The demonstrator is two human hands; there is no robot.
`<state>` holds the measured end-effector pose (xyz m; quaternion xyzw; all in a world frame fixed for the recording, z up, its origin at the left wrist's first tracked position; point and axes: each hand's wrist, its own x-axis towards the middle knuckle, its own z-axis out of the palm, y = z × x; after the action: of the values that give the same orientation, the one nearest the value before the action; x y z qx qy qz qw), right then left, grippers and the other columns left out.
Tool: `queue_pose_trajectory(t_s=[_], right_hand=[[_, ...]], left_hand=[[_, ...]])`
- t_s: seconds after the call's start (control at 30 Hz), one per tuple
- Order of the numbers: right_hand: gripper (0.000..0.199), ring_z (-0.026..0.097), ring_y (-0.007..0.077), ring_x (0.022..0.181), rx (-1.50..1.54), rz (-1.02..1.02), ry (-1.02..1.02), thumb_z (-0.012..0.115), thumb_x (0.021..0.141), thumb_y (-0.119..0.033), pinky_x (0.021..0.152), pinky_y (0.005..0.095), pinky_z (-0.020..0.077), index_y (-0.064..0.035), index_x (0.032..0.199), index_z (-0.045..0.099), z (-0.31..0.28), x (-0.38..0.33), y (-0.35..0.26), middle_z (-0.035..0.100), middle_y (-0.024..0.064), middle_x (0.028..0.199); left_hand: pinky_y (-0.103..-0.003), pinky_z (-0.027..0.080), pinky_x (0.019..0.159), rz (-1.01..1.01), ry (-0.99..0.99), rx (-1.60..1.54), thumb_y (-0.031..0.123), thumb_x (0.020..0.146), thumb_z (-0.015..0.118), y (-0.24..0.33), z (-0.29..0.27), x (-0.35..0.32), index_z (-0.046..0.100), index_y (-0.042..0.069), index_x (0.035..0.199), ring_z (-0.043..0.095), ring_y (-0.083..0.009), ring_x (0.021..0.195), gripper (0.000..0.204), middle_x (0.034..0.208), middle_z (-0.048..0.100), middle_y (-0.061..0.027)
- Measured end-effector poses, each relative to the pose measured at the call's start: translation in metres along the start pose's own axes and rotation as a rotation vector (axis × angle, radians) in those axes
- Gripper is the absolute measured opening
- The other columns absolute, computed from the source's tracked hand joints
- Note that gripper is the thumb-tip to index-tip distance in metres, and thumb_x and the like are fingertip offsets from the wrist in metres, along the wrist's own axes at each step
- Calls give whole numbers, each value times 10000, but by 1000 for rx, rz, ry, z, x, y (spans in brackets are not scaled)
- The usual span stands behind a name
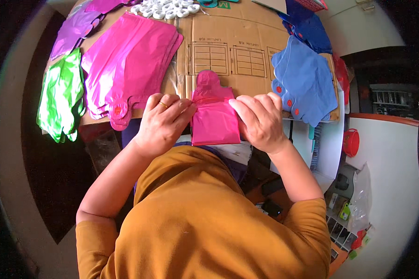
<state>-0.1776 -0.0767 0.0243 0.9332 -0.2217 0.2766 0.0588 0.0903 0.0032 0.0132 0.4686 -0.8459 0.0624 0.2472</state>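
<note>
A shiny pink foil balloon (215,123), folded down to a small flat shape, lies at the near edge of the cardboard-covered table, its rounded tab pointing away from me. My left hand (165,122) pinches its left side between thumb and fingers; a ring sits on one finger. On the opposite side my right hand (260,120) is closed the same way, thumb on the foil. The balloon's lower part reaches past the table edge toward my body. Just left of my left hand is a stack of flat pink foil balloons (130,60), a red spot on its near end.
Green foil balloons (60,95) hang over the left edge, with purple ones (74,30) behind. Blue foil balloons (307,79) lie at the right. White ribbon rolls (165,8) sit at the back. Printed cardboard (230,32) covers the table. A red basket (351,142) is at far right.
</note>
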Motion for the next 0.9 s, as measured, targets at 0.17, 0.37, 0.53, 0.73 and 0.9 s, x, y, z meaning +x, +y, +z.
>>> queue_pose_trajectory(t_s=[0.17, 0.37, 0.53, 0.73, 0.9], right_hand=[[190, 569, 213, 840, 70, -80, -44, 643, 828, -106, 830, 391, 441, -51, 1008, 668, 2, 4, 6, 620, 32, 942], [119, 569, 209, 824, 16, -138, 39, 688, 819, -90, 796, 384, 464, -30, 920, 670, 8, 6, 3, 607, 36, 882], [131, 571, 213, 828, 35, -157, 41, 673, 825, -100, 805, 392, 466, -26, 932, 665, 9, 5, 4, 610, 41, 889], [157, 583, 230, 839, 142, -117, -10, 642, 831, -111, 802, 399, 461, -38, 969, 663, 7, 7, 8, 618, 53, 901], [225, 582, 236, 838, 199, 25, -4, 701, 739, -43, 807, 386, 427, -91, 958, 682, 9, 8, 7, 635, 29, 916]], left_hand=[[-403, 424, 881, -2, -1, 66, 163, 746, 694, -3, -2, 4, 703, 113, 1168, 606, -216, 1008, 425, 1163, 660, -8], [-393, 419, 861, -99, 129, 111, 117, 747, 735, 10, 1, -9, 710, 130, 1161, 602, -212, 960, 415, 1086, 641, 1], [-385, 443, 815, -44, 92, -17, 79, 710, 747, 8, 5, -2, 697, 81, 1136, 612, -208, 916, 430, 1034, 630, -31], [-406, 471, 811, -3, 66, -106, 55, 687, 726, -2, 8, -5, 692, 55, 1142, 625, -234, 912, 456, 1055, 642, -59], [-396, 467, 812, -18, 81, -94, 50, 707, 717, 1, 8, -4, 691, 54, 1119, 620, -237, 910, 414, 1048, 636, -59]])
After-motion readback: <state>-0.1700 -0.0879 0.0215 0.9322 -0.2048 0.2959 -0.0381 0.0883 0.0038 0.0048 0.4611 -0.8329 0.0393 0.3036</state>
